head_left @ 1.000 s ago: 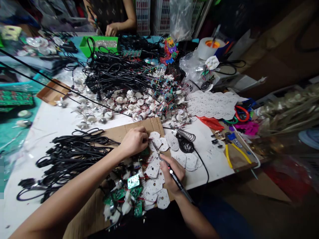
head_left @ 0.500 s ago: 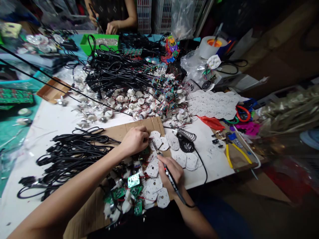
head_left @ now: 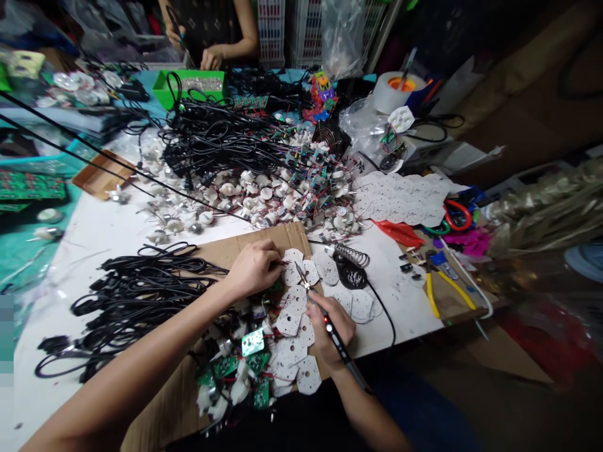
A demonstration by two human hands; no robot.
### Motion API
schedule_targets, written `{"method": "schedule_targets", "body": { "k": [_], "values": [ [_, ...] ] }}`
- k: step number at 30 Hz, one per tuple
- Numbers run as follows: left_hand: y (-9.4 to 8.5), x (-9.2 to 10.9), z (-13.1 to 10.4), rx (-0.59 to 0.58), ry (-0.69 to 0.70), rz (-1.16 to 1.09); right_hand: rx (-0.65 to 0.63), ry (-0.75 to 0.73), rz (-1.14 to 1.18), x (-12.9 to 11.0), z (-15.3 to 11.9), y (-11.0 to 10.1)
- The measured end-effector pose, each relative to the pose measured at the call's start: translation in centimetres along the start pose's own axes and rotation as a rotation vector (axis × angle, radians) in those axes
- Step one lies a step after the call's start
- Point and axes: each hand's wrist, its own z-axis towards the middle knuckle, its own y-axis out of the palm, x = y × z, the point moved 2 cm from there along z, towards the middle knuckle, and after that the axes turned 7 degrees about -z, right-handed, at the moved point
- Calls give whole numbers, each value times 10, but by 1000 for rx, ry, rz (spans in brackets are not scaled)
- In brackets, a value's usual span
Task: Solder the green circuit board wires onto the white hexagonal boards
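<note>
My right hand (head_left: 332, 328) grips a pen-shaped soldering iron (head_left: 340, 348) with a small red light on its dark handle. Its metal tip points up and left over the white round-cornered circuit boards (head_left: 288, 322). Just left of that tip, my left hand (head_left: 257, 267) is closed with fingers pinched at a board's edge; thin reddish strands show near the fingertips, but what they hold is hidden. Below the hands, green circuit boards (head_left: 253, 341) and white parts with red wires lie on a cardboard sheet (head_left: 249, 237).
Black cables (head_left: 155, 282) lie left of my forearm. A solder coil stand (head_left: 351, 270) and yellow-handled pliers (head_left: 450, 289) lie to the right. Beyond is a heap of small white motors (head_left: 245, 191) and cords. Across the table, a person's hands work behind a green bin (head_left: 188, 88).
My right hand and the soldering iron have shifted slightly right, and the tip has moved away from my left fingertips. My left hand stays nearly in place.
</note>
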Motion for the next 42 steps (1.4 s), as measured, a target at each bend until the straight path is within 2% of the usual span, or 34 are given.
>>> {"method": "schedule_targets", "body": {
  "k": [6, 11, 17, 21, 24, 27, 30, 35, 42],
  "values": [
    [-4, -1, -5, 62, 36, -183, 14, 18, 10, -2, 1, 0],
    [-19, 8, -16, 141, 109, 29, 18, 29, 9, -5, 4, -2],
    [-32, 11, -24, 111, 145, 164, 21, 39, 17, -7, 5, -2],
    [-28, 4, -25, 97, 95, 31, 28, 36, 24, -5, 5, -1],
    [-21, -1, -24, 136, 32, -128, 30, 28, 8, -6, 5, -1],
    [-14, -3, -21, 130, 65, -176, 29, 20, 2, -7, 6, -3],
    [-9, -2, -17, 96, 126, -112, 27, 11, 0, -9, 8, -3],
    [-5, -1, -10, 53, 140, 89, 18, -18, 1, -9, 9, -2],
    [-4, 2, -3, -48, 112, 134, -36, -37, 12, -9, 9, 0]
  ]
}}
